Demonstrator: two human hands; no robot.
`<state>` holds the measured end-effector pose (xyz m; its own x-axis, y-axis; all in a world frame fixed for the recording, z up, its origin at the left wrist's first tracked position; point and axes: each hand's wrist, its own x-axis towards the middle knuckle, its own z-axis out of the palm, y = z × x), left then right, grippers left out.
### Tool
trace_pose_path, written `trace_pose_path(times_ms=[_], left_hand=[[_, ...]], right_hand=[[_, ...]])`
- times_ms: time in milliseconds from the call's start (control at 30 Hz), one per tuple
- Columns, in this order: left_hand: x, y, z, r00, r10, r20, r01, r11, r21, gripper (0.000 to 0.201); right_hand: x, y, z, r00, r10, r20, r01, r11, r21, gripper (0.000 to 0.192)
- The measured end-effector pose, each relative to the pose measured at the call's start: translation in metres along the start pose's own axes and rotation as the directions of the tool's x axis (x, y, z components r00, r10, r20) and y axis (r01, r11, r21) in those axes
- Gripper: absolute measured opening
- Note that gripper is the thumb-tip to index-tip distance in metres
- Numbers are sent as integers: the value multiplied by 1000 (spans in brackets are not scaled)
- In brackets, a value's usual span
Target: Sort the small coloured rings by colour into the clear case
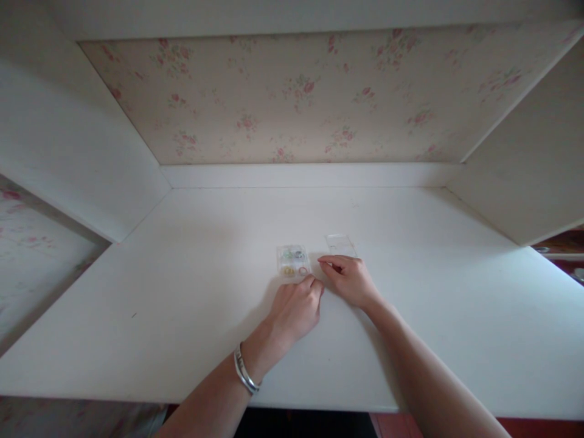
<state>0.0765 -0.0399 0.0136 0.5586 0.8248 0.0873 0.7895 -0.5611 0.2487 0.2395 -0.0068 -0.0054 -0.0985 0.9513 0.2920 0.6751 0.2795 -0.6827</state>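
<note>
A small clear plastic box [280,263] with compartments lies on the white desk top. Little ring-shaped pieces sit inside it: yellowish ones [289,271], a pinkish ring [303,271] and dark or silvery ones [298,255]. My left hand [296,304], a silver bangle on its wrist, is just in front of the box with its fingers curled together. To the right of the box, my right hand [350,281] pinches thumb and forefinger together. Anything between the fingers of either hand is too small or hidden to make out. Behind my right hand lies a flat, clear plastic piece [341,244], partly covered.
The white desk [191,292] has a low back ledge [310,175] and side panels at left [86,134] and right [524,146]. Flowered wallpaper [292,97] covers the wall behind. A tiny dark mark or sliver [134,315] shows on the left.
</note>
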Motion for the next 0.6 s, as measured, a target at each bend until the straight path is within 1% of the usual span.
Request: trace_pose_path(times_ms=[167, 267, 367, 500, 600], left_hand=[[-1, -4, -2, 998, -25, -65, 19, 996, -89, 23], [-2, -10, -5, 989, -50, -140, 22, 980, -196, 20], [-1, -19, -7, 971, -83, -225, 14, 955, -295, 19], [0, -31, -9, 947, -133, -291, 32, 944, -329, 19], [1, -36, -11, 936, -160, -313, 56, 946, -318, 18]], right_hand=[[1, -2, 0, 1000, 4, 5, -4, 1000, 17, 24], [1, -3, -1, 1000, 20, -1, -20, 1000, 23, 24], [1, -2, -4, 999, 40, -1, -40, 999, 36, 23], [0, -2, -12, 998, 29, 61, -34, 996, 87, 21], [-2, -5, -17, 990, -36, 136, 22, 994, 107, 20]])
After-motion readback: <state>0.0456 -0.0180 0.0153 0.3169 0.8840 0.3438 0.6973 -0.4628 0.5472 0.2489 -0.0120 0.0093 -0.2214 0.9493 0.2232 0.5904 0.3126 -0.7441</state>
